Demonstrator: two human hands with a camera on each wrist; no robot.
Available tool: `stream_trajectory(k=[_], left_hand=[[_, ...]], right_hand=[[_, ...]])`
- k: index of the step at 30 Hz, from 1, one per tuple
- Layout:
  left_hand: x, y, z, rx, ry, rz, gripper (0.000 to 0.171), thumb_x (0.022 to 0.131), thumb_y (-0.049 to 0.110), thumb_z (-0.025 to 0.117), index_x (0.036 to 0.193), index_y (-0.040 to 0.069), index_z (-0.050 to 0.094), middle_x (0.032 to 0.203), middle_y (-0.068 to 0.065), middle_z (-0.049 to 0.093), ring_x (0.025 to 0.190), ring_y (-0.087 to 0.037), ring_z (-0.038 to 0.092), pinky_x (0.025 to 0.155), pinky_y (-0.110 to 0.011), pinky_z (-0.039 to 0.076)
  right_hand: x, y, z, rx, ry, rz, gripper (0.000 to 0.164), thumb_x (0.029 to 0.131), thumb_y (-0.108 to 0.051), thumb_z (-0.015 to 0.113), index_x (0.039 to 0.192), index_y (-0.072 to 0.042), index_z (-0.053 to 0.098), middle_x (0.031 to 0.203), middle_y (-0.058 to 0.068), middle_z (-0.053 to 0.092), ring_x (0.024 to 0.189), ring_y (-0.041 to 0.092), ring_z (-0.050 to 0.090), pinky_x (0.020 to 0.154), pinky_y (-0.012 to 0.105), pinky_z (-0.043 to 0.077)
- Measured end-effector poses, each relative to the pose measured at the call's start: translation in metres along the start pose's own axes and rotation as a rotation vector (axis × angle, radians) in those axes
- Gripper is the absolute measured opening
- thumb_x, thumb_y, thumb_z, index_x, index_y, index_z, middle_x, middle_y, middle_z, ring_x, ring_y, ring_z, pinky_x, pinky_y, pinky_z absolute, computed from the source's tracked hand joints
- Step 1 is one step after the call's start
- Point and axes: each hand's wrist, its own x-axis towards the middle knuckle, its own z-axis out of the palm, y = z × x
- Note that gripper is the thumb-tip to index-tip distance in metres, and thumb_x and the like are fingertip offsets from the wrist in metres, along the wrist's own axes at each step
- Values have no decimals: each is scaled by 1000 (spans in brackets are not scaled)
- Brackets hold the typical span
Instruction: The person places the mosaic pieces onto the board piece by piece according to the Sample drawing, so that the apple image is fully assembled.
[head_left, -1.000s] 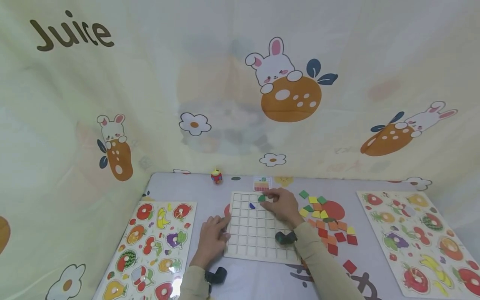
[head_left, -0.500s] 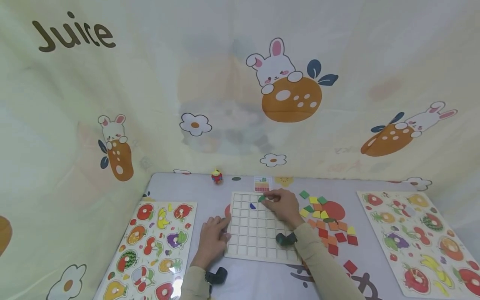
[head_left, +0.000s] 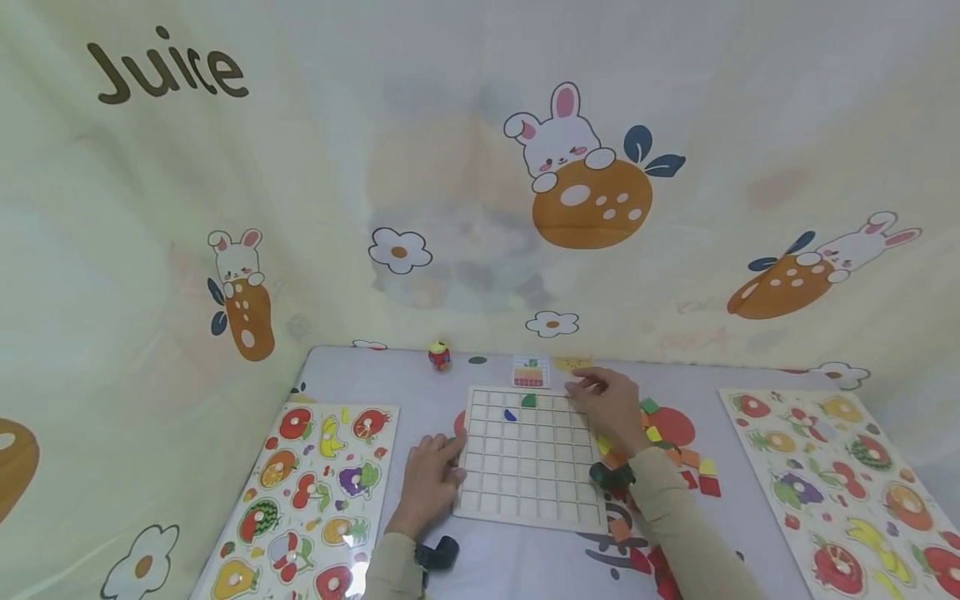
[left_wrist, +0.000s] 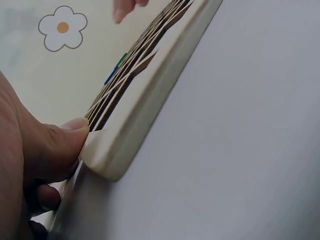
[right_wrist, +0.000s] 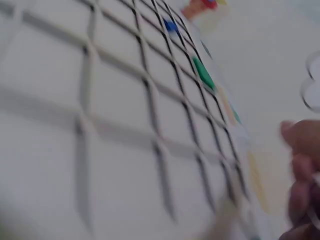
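Observation:
A pale grid board (head_left: 528,475) lies on the table. A green quarter-round tile (head_left: 528,401) sits in its top row, and a dark blue piece (head_left: 511,414) is one row lower, to the left. My left hand (head_left: 429,483) rests against the board's left edge; in the left wrist view a fingertip (left_wrist: 76,125) presses on the rim. Above the board's upper right corner is my right hand (head_left: 609,404), its fingers loosely bent with nothing seen between them. Behind the board lies a small picture card (head_left: 531,372) with coloured blocks.
Loose red, orange, yellow and green tiles (head_left: 691,457) lie right of the board, partly hidden by my right arm. Fruit puzzle boards lie at the left (head_left: 307,500) and right (head_left: 843,492). A small toy figure (head_left: 439,356) stands near the back edge.
My right hand has let go of the green tile and moved right. The tile stays in the top row. Some red and orange tiles now show lower down, beside the right forearm. The left hand stays put.

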Motion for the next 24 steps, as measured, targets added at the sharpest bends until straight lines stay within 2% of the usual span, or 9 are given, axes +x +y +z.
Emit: stream_trajectory(k=[3, 5, 9, 14, 20, 24], left_hand=[[0, 2, -1, 2, 1, 6, 61, 90, 14, 74, 149, 11, 62, 88, 7, 52, 85, -9, 38, 81, -32, 34], [0, 3, -2, 3, 2, 12, 60, 90, 14, 74, 149, 11, 62, 89, 7, 52, 85, -9, 38, 81, -32, 34], [-1, 3, -2, 6, 12, 20, 60, 90, 14, 74, 148, 10, 62, 89, 7, 52, 85, -9, 38, 81, -32, 34], [-1, 1, -3, -2, 16, 10, 60, 89, 14, 75, 148, 11, 63, 87, 8, 51, 85, -8, 37, 81, -32, 33], [-1, 2, -2, -26, 12, 0, 59, 89, 12, 74, 147, 10, 63, 86, 8, 50, 85, -8, 36, 81, -31, 32], [-1, 2, -1, -22, 6, -6, 59, 90, 12, 74, 147, 11, 63, 86, 9, 50, 85, -8, 37, 81, -31, 32]], right_hand=[[3, 10, -24, -130, -31, 11, 45, 98, -34, 74, 136, -10, 71, 121, 15, 71, 103, 30, 64, 83, 42, 52], [5, 18, -37, -212, -58, -15, 46, 98, -29, 74, 136, -4, 70, 126, 21, 70, 110, 37, 65, 90, 50, 53], [6, 30, -51, -328, -101, -66, 44, 96, -25, 76, 130, 3, 70, 124, 27, 69, 114, 44, 63, 97, 59, 51], [7, 39, -49, -331, -117, -96, 34, 96, -21, 77, 121, 1, 74, 119, 25, 70, 111, 42, 65, 96, 58, 52], [11, 39, -45, -344, -157, -47, 31, 99, -17, 72, 124, 2, 68, 123, 24, 66, 112, 40, 62, 98, 57, 52], [12, 39, -43, -309, -190, -16, 30, 101, -16, 71, 126, -1, 63, 120, 20, 64, 105, 33, 60, 92, 51, 52]])
